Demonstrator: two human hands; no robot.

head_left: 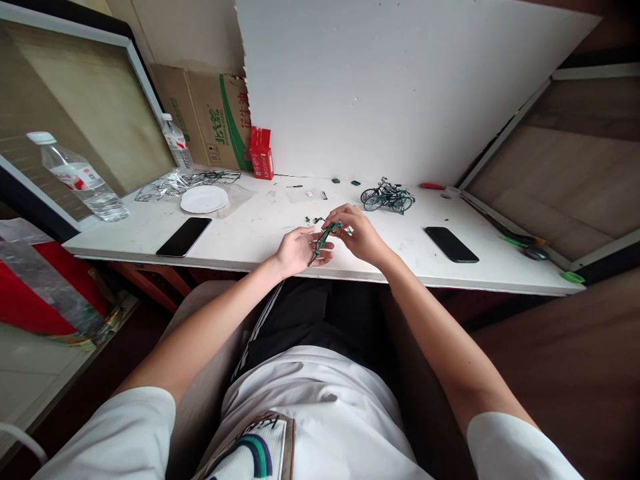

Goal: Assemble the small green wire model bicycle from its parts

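Observation:
A small green model bicycle frame [323, 244] is held slantwise just above the table's front edge. My right hand [363, 235] pinches its upper end between thumb and fingers. My left hand [296, 252] is beside the lower part, palm turned toward it, with spread fingers passing behind the piece; whether they touch it I cannot tell. Tiny green parts [314, 220] lie on the table just beyond my hands. Further back to the right stand assembled model bicycles [387, 198], dark green with black wheels, close together.
The white table [260, 240] carries a phone [184, 237] on the left and another dark phone [451, 245] on the right. A white round lid [204, 199], water bottles [87, 183] and parts frames [215, 177] are at left. A red box [261, 155] stands behind.

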